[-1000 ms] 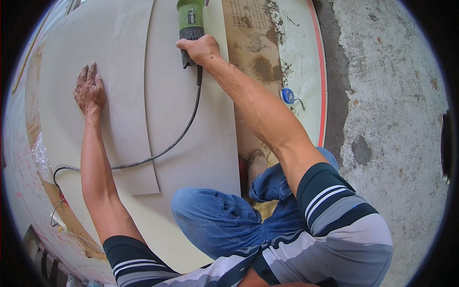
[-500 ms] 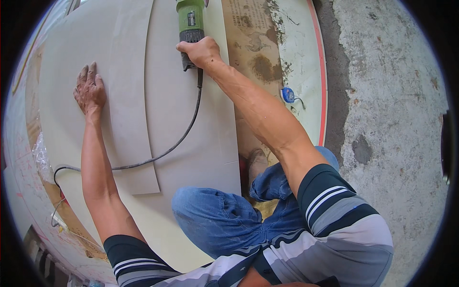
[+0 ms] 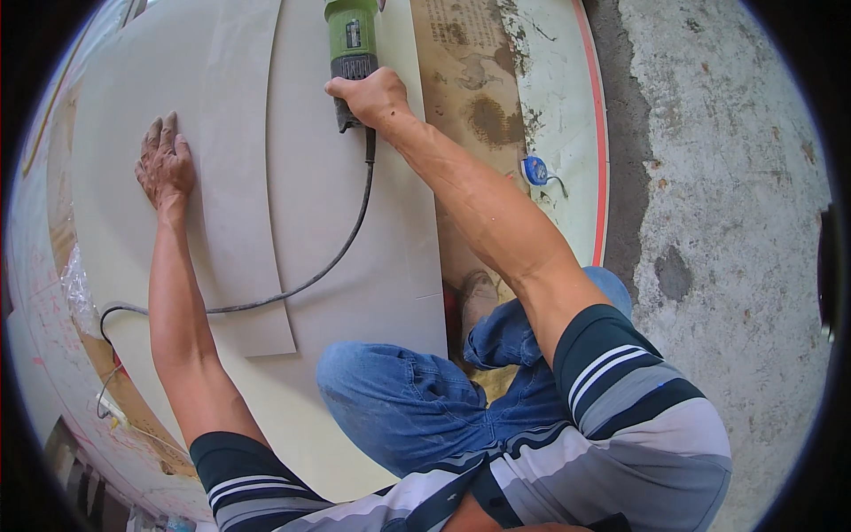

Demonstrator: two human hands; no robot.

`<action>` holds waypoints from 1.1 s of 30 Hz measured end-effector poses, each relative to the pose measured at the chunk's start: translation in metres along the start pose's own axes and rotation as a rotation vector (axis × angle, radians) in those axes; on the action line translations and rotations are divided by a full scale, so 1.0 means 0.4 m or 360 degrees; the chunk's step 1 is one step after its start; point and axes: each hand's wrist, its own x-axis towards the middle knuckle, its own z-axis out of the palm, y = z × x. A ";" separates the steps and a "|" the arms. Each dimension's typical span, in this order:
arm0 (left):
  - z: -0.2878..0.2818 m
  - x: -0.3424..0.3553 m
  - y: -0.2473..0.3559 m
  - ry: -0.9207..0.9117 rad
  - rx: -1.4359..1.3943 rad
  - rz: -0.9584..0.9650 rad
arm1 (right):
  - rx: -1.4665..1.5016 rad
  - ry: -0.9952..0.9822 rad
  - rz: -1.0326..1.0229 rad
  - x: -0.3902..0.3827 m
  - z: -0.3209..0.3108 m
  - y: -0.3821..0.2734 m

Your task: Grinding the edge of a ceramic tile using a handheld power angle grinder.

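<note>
A green and black angle grinder (image 3: 353, 44) lies in line with my right forearm over the grey panels, its front end cut off by the top of the view. My right hand (image 3: 377, 96) is wrapped round its black rear end. On the left, my left hand (image 3: 166, 164) rests palm down on the upper grey panel (image 3: 235, 168), fingers stretched out and slightly apart. Beneath that panel lies a second grey panel (image 3: 359, 284), reaching further right. The black cord (image 3: 341, 253) loops from the grinder across both panels and passes under my left forearm.
A small blue tape measure (image 3: 534, 170) lies right of my right forearm on a pale red-edged strip (image 3: 576, 115). Stained brown board (image 3: 474, 89) shows beside the panels. Rough concrete (image 3: 727, 177) spreads along the right. Crumpled clear plastic (image 3: 78, 288) lies at the left edge.
</note>
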 end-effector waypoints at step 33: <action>-0.131 0.153 0.676 -0.1196 -0.1490 -0.0194 | -0.0100 -0.0087 -0.0055 0.018 -0.016 0.012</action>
